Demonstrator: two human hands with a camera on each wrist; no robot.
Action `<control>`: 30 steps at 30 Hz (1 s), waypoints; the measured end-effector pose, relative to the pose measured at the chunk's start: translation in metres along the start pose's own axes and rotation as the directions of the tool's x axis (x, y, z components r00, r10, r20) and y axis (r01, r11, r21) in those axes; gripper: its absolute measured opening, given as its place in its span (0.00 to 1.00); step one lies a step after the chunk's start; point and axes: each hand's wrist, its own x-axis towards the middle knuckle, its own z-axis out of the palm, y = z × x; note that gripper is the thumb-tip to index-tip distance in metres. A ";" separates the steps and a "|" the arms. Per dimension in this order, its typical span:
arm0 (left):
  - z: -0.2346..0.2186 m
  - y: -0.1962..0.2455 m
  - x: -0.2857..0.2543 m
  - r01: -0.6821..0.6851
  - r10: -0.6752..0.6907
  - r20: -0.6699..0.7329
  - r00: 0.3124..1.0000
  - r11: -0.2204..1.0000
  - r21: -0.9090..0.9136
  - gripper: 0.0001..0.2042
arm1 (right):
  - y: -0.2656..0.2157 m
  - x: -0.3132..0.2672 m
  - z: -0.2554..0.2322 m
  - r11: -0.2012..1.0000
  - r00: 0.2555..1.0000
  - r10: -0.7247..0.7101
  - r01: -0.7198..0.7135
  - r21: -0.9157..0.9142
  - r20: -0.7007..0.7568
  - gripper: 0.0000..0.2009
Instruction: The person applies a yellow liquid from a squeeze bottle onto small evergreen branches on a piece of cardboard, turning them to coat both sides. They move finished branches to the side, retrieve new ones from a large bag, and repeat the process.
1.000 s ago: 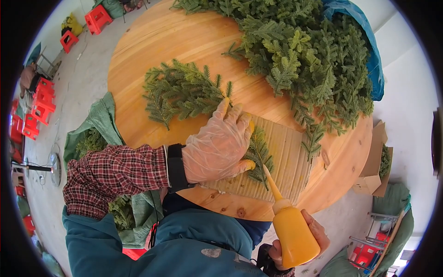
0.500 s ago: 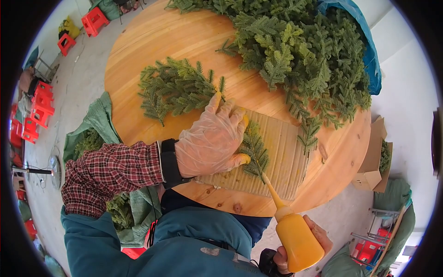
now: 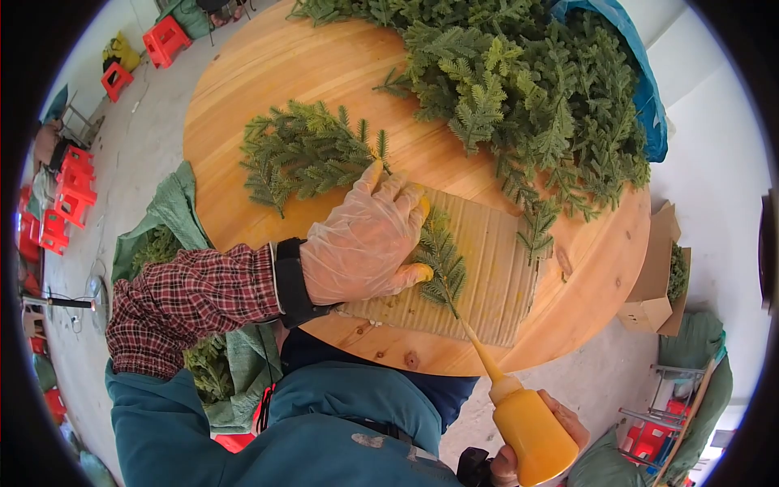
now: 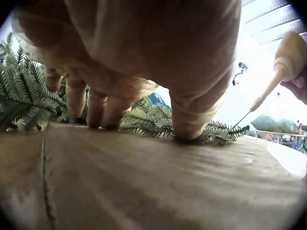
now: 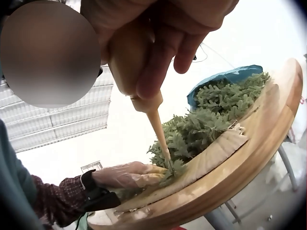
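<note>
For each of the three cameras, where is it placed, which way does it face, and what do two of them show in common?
Head: above, facing down on the round table; gloved left hand presses a green sprig, right hand holds a yellow bottle.
Left wrist: low over cardboard, under the fingers, facing the sprig.
Right wrist: behind the bottle, facing along its nozzle.
Shared: both wrist views show nozzle and sprig.

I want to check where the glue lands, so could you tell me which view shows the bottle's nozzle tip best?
The right wrist view: the nozzle tip meets the sprig's stem side-on. The head view shows it from above, small. The left wrist view shows it at the frame's edge, far off.
</note>
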 end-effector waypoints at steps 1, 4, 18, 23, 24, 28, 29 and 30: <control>-0.002 0.000 -0.001 -0.001 0.001 -0.002 1.000 1.000 0.003 0.36 | -0.011 0.014 0.009 0.999 0.990 -0.039 0.042 0.022 -0.138 0.29; -0.017 -0.002 -0.006 -0.030 0.009 -0.110 0.994 0.981 -0.192 0.34 | 0.000 0.021 0.002 0.979 0.968 -0.019 0.070 0.194 -0.251 0.31; -0.023 0.002 0.004 -0.290 0.287 -0.046 0.957 0.940 -0.177 0.24 | 0.056 0.063 0.067 0.104 0.901 0.434 -0.045 0.994 -0.004 0.26; -0.025 -0.044 0.001 -0.141 0.140 -0.017 0.990 0.989 -0.055 0.24 | 0.046 0.070 0.084 0.174 0.887 0.459 -0.149 0.973 0.053 0.24; -0.024 -0.054 -0.002 -0.144 0.144 -0.016 0.990 0.988 -0.047 0.24 | 0.045 0.070 0.084 0.177 0.884 0.464 -0.153 0.972 0.055 0.24; -0.015 -0.094 -0.013 -0.050 0.049 -0.074 0.996 0.999 -0.019 0.22 | 0.045 0.067 0.081 0.182 0.874 0.483 -0.167 0.969 0.059 0.23; -0.015 -0.105 -0.017 -0.015 0.013 -0.052 0.999 1.000 -0.021 0.22 | 0.045 0.066 0.081 0.175 0.871 0.486 -0.180 0.968 0.074 0.23; -0.015 -0.115 -0.020 0.023 -0.024 -0.032 0.999 0.999 -0.023 0.21 | 0.046 0.066 0.081 0.167 0.868 0.488 -0.193 0.967 0.089 0.23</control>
